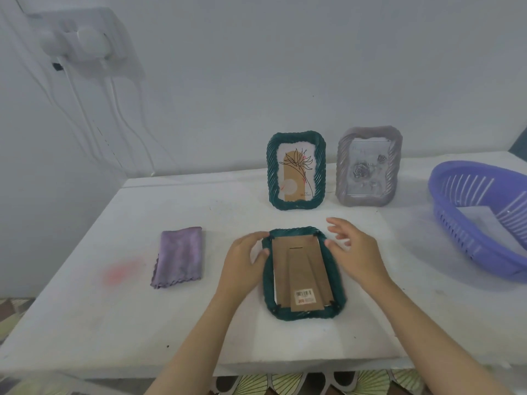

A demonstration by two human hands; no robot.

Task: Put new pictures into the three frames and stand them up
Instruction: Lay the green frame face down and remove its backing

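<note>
The left fingers (256, 237) curl over the top-left corner of the face-down frame (308, 314), thumb against its left rim, so we read the left hand (245, 260) as gripping it. The right fingers (338, 223) are spread, loose and blurred, and only the thumb meets the frame's right rim. This dark green frame lies flat on the desk (114, 309), its cardboard back (296, 260) and a barcode sticker (304, 294) facing up.

Behind it, well apart, we see a green frame (296, 170) standing upright with a plant drawing, and a grey frame (369, 166) upright just beside that one. Left of the face-down frame lies a folded purple cloth (178, 256), and further left a pink smear (121, 272). Far to its right sits a purple slotted basket (456, 232).
</note>
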